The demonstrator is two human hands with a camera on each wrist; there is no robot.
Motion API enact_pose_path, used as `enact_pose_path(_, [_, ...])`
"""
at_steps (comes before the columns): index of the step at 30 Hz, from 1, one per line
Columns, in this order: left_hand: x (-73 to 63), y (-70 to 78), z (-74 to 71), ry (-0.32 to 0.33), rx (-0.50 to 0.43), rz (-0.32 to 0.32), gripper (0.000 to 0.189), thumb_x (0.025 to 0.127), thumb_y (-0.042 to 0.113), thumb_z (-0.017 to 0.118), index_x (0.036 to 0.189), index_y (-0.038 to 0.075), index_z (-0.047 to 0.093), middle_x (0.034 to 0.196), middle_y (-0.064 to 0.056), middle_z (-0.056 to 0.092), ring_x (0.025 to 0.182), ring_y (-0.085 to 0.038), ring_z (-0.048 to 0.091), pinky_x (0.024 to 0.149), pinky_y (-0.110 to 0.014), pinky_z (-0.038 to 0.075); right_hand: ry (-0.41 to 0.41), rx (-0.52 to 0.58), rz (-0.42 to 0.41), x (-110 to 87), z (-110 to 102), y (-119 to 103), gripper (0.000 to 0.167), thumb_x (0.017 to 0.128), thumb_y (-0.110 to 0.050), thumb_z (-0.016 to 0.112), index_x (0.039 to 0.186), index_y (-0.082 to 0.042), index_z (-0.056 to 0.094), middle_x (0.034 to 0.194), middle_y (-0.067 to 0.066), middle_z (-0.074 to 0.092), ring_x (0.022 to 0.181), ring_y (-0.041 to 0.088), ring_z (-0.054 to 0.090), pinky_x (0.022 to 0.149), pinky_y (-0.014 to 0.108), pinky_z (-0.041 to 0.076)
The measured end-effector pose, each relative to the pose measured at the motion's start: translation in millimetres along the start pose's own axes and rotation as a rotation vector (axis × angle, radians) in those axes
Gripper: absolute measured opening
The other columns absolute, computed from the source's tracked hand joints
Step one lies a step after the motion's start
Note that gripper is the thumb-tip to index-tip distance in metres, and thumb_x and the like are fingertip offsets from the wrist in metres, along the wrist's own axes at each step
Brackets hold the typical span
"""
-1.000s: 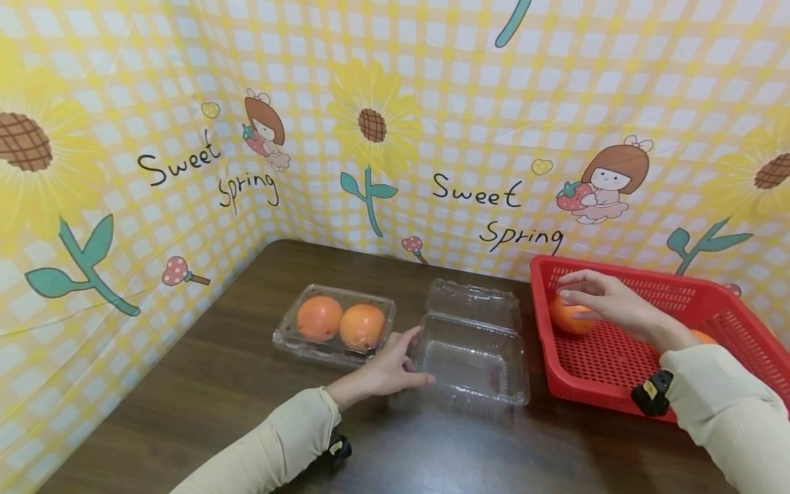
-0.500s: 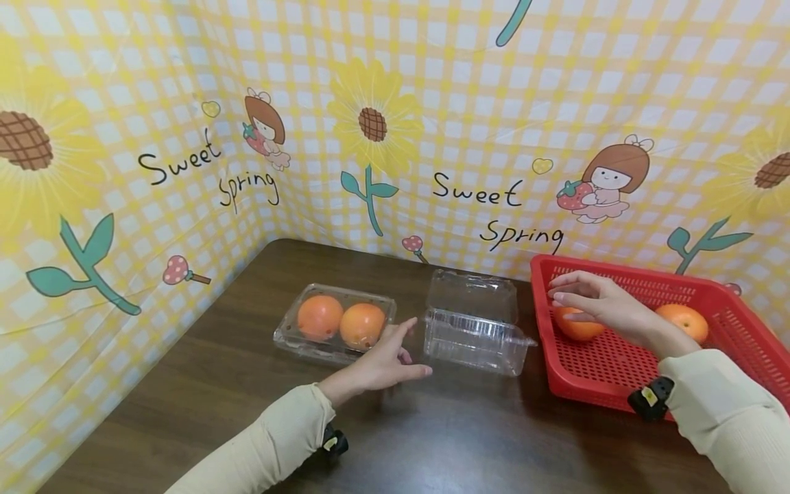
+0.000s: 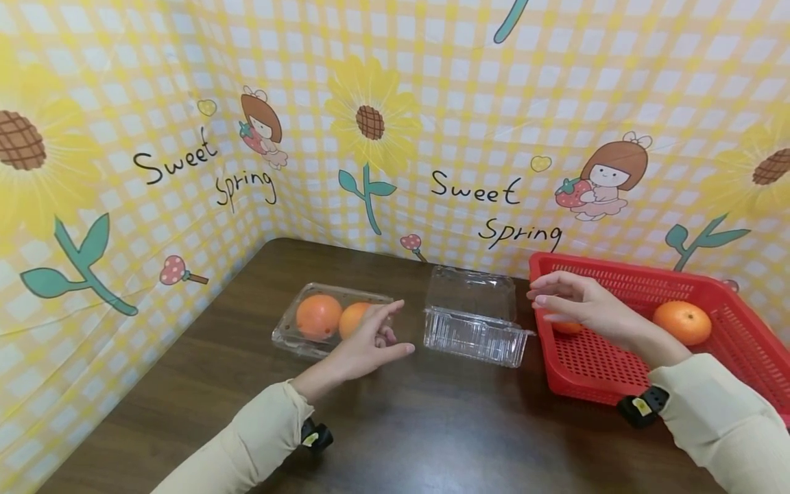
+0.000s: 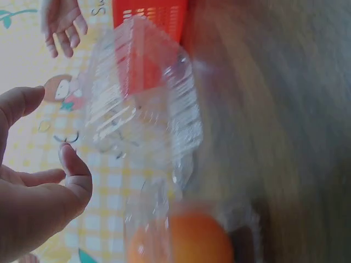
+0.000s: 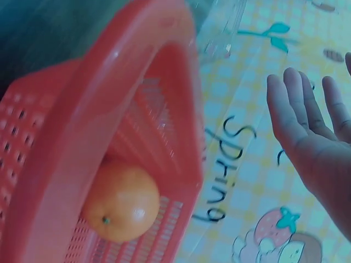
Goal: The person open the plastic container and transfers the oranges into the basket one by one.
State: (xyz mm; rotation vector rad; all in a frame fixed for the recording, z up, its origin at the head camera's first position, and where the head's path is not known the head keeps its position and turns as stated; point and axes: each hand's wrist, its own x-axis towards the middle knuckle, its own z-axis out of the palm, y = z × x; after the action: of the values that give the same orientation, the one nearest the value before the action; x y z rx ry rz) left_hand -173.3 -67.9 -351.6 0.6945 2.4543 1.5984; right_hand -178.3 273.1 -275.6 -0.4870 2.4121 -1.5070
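Note:
My left hand (image 3: pixel 364 343) is raised, fingers spread and holding nothing. It overlaps one orange of the lidded clear plastic clamshell (image 3: pixel 286 336), which has two oranges (image 3: pixel 318 318) inside. To its right, a second clear clamshell (image 3: pixel 475 339) stands with its lid back and no fruit in it. My right hand (image 3: pixel 583 309) hovers over the left rim of the red basket (image 3: pixel 599 394), fingers loosely bent, nothing in its grip. Partly hidden below that hand is an orange (image 3: pixel 566 328); the right wrist view shows an orange (image 5: pixel 122 201) inside the basket.
Another orange (image 3: pixel 682 322) lies farther right in the basket. All of this rests on a dark wooden table (image 3: pixel 395 446). A yellow checked cloth (image 3: pixel 457 123) hangs behind and on the left side.
My left hand has drawn left and up, away from the lidless-looking open clamshell, whose front edge has shifted back. My right hand has moved left to the basket rim, uncovering the farther orange.

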Motion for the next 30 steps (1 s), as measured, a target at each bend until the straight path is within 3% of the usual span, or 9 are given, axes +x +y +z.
enact_pose_path(2, [-2.5, -0.3, -7.2, 0.03, 0.012, 0.024, 0.065, 0.078, 0.014, 0.067, 0.133, 0.001, 0.034, 0.12, -0.018, 0.033, 0.079, -0.017, 0.047, 0.062, -0.02, 0.043, -0.005, 0.003, -0.02, 2.1, 6, -4, 0.036, 0.089, -0.018, 0.053, 0.116, 0.004, 0.044, 0.115, 0.021, 0.051, 0.096, 0.014, 0.057, 0.079, 0.038, 0.048])
enact_pose_path(12, [-15.0, -4.7, -42.8, 0.126, 0.074, 0.084, 0.054, 0.078, 0.01, 0.067, 0.126, -0.001, 0.044, 0.119, -0.018, 0.034, 0.083, -0.022, 0.047, 0.064, -0.02, 0.044, -0.011, 0.006, -0.091, 12.3, 35, -23, 0.032, 0.087, -0.015, 0.056, 0.113, 0.004, 0.048, 0.111, 0.018, 0.054, 0.094, 0.017, 0.058, 0.077, 0.03, 0.049])
enact_pose_path(20, [-21.9, -16.0, -65.3, 0.188, 0.152, 0.14, 0.051, 0.075, 0.006, 0.069, 0.121, -0.003, 0.049, 0.11, -0.015, 0.042, 0.077, -0.024, 0.049, 0.06, -0.019, 0.044, -0.027, 0.034, -0.136, 30.9, 63, -31, 0.027, 0.087, -0.016, 0.057, 0.108, 0.0, 0.053, 0.106, 0.013, 0.057, 0.094, 0.02, 0.057, 0.078, 0.034, 0.048])
enact_pose_path(25, [-25.9, -25.5, -77.0, 0.199, 0.193, 0.149, 0.045, 0.076, 0.009, 0.069, 0.118, 0.001, 0.055, 0.101, -0.01, 0.051, 0.075, -0.022, 0.05, 0.06, -0.021, 0.044, -0.045, 0.074, -0.183, 43.5, 82, -35, 0.024, 0.086, -0.014, 0.058, 0.106, -0.001, 0.055, 0.104, 0.012, 0.059, 0.095, 0.032, 0.055, 0.08, 0.04, 0.047])
enact_pose_path(30, [-30.4, -32.7, -90.0, 0.197, 0.201, 0.145, 0.042, 0.076, 0.009, 0.069, 0.116, 0.001, 0.056, 0.088, -0.009, 0.05, 0.072, -0.019, 0.049, 0.059, -0.022, 0.044, -0.036, 0.069, -0.24, 51.4, 100, -41, 0.021, 0.085, -0.01, 0.058, 0.104, -0.001, 0.057, 0.101, 0.012, 0.059, 0.094, 0.033, 0.054, 0.078, 0.033, 0.048])
